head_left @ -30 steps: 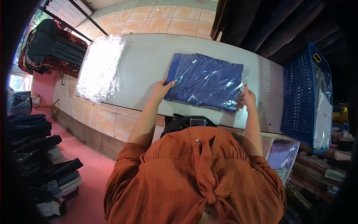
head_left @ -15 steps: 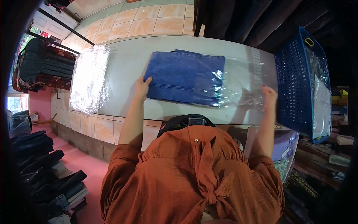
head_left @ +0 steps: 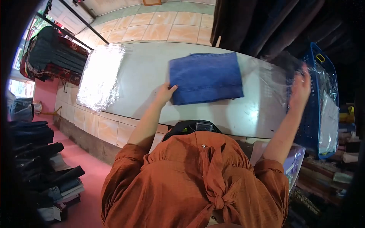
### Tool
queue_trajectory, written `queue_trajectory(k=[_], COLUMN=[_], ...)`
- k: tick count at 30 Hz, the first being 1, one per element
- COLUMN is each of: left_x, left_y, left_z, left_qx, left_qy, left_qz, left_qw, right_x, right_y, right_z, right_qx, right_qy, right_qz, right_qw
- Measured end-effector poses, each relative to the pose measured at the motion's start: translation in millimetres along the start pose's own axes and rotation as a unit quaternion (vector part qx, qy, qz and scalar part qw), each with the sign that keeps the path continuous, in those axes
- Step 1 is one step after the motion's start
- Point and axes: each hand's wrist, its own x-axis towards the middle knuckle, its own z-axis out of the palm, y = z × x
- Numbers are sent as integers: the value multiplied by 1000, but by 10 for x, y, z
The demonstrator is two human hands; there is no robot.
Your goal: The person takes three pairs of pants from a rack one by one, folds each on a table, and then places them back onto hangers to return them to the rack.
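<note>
A folded piece of blue denim (head_left: 207, 78), apparently jeans, lies on the pale table (head_left: 144, 91). My left hand (head_left: 165, 94) grips its near left corner, thumb on top and the other fingers mostly hidden. Off to the right, my right hand (head_left: 300, 90) is raised beside the blue basket (head_left: 308, 125), slightly smeared by motion. A clear plastic bag (head_left: 272, 78) trails from it over the table's right end, apart from the denim. Its fingers look fairly straight, with the bag's film against them.
A shiny stack of clear plastic bags (head_left: 100, 76) lies at the table's left end. Clear-wrapped items (head_left: 327, 117) fill the basket. Dark garments (head_left: 262, 26) hang behind the table. Folded dark clothes (head_left: 49, 152) are piled at the lower left, and patterned cloth (head_left: 53, 53) hangs beyond.
My right hand has moved right and up toward the basket, drawing the clear bag off the denim. The denim now lies uncovered. My left hand stays at its left edge.
</note>
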Motion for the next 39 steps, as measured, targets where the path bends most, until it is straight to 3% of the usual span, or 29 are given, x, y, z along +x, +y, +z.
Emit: queue_trajectory(k=[2,3,5,6,8,9,11,12,14,15,17,18,20,22,24,31,35,39], left_x=[181,116,-177,-263,-419,-474,-530,-520,-436,-364,-179,-118,-12,74,101,150,-14,-340], left_y=[-134,8,526,637,751,794,826,772,625,509,224,81,-140,-259,-392,90,78,-434], left_z=[-6,-71,-301,-401,-603,-672,-759,-836,-994,-1109,-1408,-1539,-1793,-2017,-2340,-3359,-4146,-4708], left_qx=[10,11,-330,-329,-303,-302,-192,-193,-57,-60,-114,-115,-118,-117,-113,-41,-59,-61], left_qy=[98,102,56,58,-5,0,15,17,42,42,74,74,177,218,266,239,243,237], left_qz=[128,129,143,146,305,306,314,313,180,180,63,62,42,47,40,209,229,132], left_qw=[987,986,931,931,903,903,930,930,981,981,989,989,976,968,956,947,941,961], right_x=[-267,-431,-803,-974,-1235,-1333,-1510,-1575,-1657,-1702,-1781,-1826,-1885,-1937,-2121,-2428,-2599,-2894], right_y=[-46,60,300,396,621,712,820,812,782,786,814,816,746,795,995,706,408,415], right_z=[676,999,1535,1741,2045,2165,2382,2467,2635,2714,2838,2882,2928,2951,3116,3947,4447,4898], right_qx=[-105,-115,-151,-217,-231,-228,-254,-253,-279,-292,-290,-285,-275,-264,-285,-201,-134,-89], right_qy=[-144,-234,-411,-468,-535,-537,-587,-589,-604,-606,-590,-572,-552,-534,-440,-310,-333,-408], right_qz=[-32,-41,-56,-108,-214,-217,-256,-255,-240,-226,-234,-239,-235,-230,-266,-224,-336,-348], right_qw=[983,965,897,850,784,782,725,724,707,704,717,731,752,770,809,902,871,839])
